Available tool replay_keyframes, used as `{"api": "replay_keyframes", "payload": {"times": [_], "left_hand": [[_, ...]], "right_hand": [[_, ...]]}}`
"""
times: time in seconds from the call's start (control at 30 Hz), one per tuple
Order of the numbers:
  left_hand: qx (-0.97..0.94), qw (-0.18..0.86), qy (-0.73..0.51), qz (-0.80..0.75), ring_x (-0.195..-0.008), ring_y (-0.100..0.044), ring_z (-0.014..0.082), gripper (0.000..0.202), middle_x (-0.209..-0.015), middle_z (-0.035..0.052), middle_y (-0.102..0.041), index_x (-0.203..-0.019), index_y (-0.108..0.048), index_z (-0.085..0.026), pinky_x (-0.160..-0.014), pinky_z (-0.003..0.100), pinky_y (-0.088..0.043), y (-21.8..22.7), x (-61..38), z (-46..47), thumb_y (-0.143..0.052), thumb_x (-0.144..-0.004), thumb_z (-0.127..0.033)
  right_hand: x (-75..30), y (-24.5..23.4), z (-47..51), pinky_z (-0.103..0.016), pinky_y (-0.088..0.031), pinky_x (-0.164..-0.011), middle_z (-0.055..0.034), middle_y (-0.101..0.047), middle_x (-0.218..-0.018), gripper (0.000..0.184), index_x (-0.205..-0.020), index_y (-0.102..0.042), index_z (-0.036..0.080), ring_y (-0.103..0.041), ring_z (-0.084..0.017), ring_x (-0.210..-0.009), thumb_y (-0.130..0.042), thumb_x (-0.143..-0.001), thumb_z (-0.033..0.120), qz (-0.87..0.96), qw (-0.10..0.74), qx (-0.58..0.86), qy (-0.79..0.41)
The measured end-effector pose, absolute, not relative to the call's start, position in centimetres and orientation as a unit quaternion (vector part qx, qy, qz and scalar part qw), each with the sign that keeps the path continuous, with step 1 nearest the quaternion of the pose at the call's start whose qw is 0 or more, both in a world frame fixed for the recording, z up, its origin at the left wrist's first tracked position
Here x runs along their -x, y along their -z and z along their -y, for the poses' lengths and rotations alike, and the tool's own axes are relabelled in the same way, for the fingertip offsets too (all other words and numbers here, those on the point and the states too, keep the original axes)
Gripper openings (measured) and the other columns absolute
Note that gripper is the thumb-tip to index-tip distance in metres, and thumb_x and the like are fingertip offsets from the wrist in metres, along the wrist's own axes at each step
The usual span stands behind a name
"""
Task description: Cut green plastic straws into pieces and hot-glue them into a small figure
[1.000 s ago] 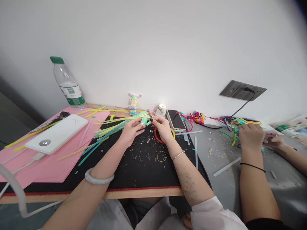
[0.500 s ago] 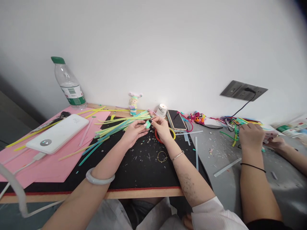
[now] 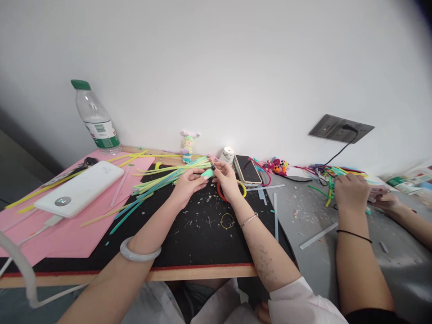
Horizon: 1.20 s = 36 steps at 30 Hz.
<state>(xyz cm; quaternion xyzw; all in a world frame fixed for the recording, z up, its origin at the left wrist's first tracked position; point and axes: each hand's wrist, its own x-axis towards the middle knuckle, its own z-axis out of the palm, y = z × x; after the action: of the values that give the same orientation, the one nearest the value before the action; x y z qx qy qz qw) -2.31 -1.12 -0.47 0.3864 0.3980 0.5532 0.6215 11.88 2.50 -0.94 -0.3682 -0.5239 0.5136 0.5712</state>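
Observation:
Between the fingertips of my left hand [image 3: 187, 185] is a small mint-green fuzzy piece [image 3: 207, 173], which looks like pipe cleaner. My right hand [image 3: 227, 181] is closed in a pinch at the other end of that piece; whatever its fingers hold is too small to make out. Behind both hands lies a bundle of yellow, green and blue pipe cleaners [image 3: 158, 179]. A red and yellow ring [image 3: 243, 189] rests partly under my right hand. Close behind stand a small pastel doll figure [image 3: 187, 147] and a white spool [image 3: 227, 155].
A phone [image 3: 248, 170] lies right of the spool. On the left are a white power bank [image 3: 79, 185] on pink sheets [image 3: 77, 236] and a plastic bottle [image 3: 97, 121]. Glue sticks [image 3: 319, 235] and scraps litter the black mat [image 3: 202, 243]. A co-worker's hand [image 3: 353, 193] works at right.
My fingers have shifted slightly around the mint-green piece, and more of it shows between my hands. The view has moved a little; the other objects stay in place.

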Motion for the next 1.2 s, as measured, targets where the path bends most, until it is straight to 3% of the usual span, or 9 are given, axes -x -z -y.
{"api": "replay_keyframes", "payload": {"times": [0.23, 0.43, 0.67, 1.2], "left_hand": [[-0.433, 0.593, -0.547, -0.403, -0.075, -0.064, 0.0146, 0.036, -0.081, 0.0044, -0.067, -0.092, -0.061, -0.016, -0.081, 0.035, -0.050, 1.00, 2.33, 0.87, -0.075, -0.062, -0.030], [-0.449, 0.571, -0.549, -0.413, -0.071, -0.064, 0.0142, 0.034, -0.078, 0.0038, -0.067, -0.090, -0.063, -0.016, -0.080, 0.035, -0.051, 1.08, 2.28, 0.74, -0.074, -0.062, -0.032], [-0.425, 0.575, -0.556, -0.425, -0.072, -0.064, 0.0145, 0.034, -0.076, 0.0036, -0.067, -0.088, -0.064, -0.016, -0.081, 0.034, -0.051, 0.99, 2.28, 0.80, -0.074, -0.063, -0.036], [-0.405, 0.567, -0.572, -0.433, -0.068, -0.064, 0.0135, 0.030, -0.079, 0.0047, -0.068, -0.083, -0.064, -0.014, -0.076, 0.031, -0.052, 0.55, 2.30, 1.01, -0.072, -0.065, -0.037]], "right_hand": [[-12.51, 1.12, -2.74, -0.021, -0.035, -0.041, 0.0016, -0.054, -0.060, 0.027, -0.084, -0.067, 0.017, -0.042, -0.007, -0.047, -0.067, -0.070, 0.041, 0.580, 0.491, 0.351, -0.548], [-12.32, 1.09, -2.58, -0.023, -0.047, -0.055, -0.0006, -0.062, -0.066, 0.024, -0.078, -0.069, 0.016, -0.053, -0.008, -0.056, -0.074, -0.063, 0.034, 0.526, 0.498, 0.341, -0.599], [-12.27, 0.95, -2.40, -0.022, -0.051, -0.057, -0.0014, -0.066, -0.069, 0.030, -0.083, -0.070, 0.015, -0.056, -0.009, -0.057, -0.078, -0.059, 0.030, 0.501, 0.499, 0.338, -0.621], [-12.46, 0.75, -2.36, -0.019, -0.054, -0.060, 0.0000, -0.063, -0.067, 0.025, -0.085, -0.067, 0.015, -0.059, -0.008, -0.060, -0.073, -0.064, 0.028, 0.498, 0.480, 0.324, -0.645]]}}
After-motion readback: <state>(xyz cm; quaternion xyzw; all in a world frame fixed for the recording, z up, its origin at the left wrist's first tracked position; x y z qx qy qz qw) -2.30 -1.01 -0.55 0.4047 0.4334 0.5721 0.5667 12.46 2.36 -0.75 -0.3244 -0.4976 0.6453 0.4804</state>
